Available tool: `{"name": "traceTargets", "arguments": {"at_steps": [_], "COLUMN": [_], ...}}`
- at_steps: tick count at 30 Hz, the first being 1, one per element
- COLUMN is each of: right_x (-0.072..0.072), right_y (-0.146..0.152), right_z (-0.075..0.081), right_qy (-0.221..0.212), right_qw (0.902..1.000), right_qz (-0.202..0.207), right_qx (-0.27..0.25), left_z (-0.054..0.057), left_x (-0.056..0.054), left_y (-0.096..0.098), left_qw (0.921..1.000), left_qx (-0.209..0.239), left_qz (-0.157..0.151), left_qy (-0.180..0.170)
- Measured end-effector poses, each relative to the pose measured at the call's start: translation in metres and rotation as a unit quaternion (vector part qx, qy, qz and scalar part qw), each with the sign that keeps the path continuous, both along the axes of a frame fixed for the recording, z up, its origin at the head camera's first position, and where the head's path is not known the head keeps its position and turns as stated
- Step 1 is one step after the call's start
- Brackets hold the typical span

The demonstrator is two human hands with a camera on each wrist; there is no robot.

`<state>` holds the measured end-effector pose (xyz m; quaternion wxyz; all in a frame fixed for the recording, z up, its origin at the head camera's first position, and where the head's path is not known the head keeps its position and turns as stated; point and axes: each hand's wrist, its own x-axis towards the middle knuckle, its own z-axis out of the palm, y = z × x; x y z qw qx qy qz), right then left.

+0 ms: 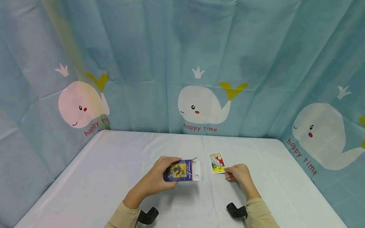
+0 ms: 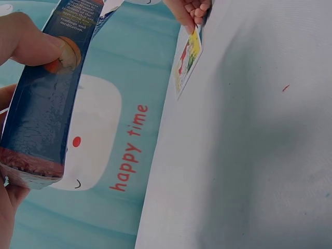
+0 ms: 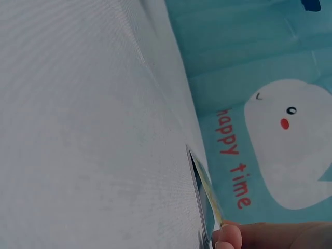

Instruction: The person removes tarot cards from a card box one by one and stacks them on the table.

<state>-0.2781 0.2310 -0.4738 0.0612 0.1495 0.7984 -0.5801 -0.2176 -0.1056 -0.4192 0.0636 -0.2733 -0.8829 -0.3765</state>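
My left hand (image 1: pixel 158 177) grips a blue tarot card box (image 1: pixel 179 171) above the table, thumb along the near side and fingers over the far side. The box's flap end stands open toward the right. In the left wrist view the thumb presses the narrow printed side of the box (image 2: pixel 44 104). To the right, my right hand (image 1: pixel 239 175) pinches the near right corner of a colourful tarot card (image 1: pixel 217 163). Seen from the right wrist, that card (image 3: pixel 210 189) tilts up at a narrow angle from a thin flat layer beneath it, joined at the far end.
A white cloth (image 1: pixel 94 183) covers the table, with soft shadows under the hands. Behind it hangs a blue curtain (image 1: pixel 154 63) printed with whales and lettering. Black wrist mounts (image 1: pixel 149 216) stick out from both tan sleeves (image 1: pixel 260 212).
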Motion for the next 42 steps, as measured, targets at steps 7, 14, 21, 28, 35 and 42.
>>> {"name": "traceTargets", "arguments": {"at_steps": [7, 14, 21, 28, 35, 42], "right_x": [0.0, 0.0, -0.003, -0.005, -0.008, -0.01], "right_y": [0.001, 0.0, -0.001, -0.002, -0.002, -0.002], "right_z": [-0.001, -0.002, -0.005, -0.007, -0.006, -0.007], "right_qy": [-0.011, -0.009, -0.014, -0.009, -0.002, -0.002], "right_qw": [0.9995, 0.9988, 0.9987, 0.9975, 0.9948, 0.9956], "right_qz": [-0.002, 0.007, 0.005, 0.004, 0.008, 0.006], "right_qx": [0.028, 0.047, 0.048, 0.07, 0.102, 0.094], "left_z": [0.0, -0.001, -0.002, -0.001, -0.002, -0.002], "left_x": [0.0, 0.0, 0.001, 0.001, 0.001, 0.0], "left_y": [0.001, 0.0, -0.002, -0.002, -0.001, -0.001], "left_qw": [1.0, 1.0, 1.0, 1.0, 0.9999, 0.9998], "left_qx": [0.002, 0.004, 0.007, 0.007, 0.009, 0.003], "left_qz": [-0.004, 0.001, -0.001, -0.002, -0.001, -0.004], "left_qy": [-0.005, -0.002, 0.006, 0.003, 0.009, 0.017]}}
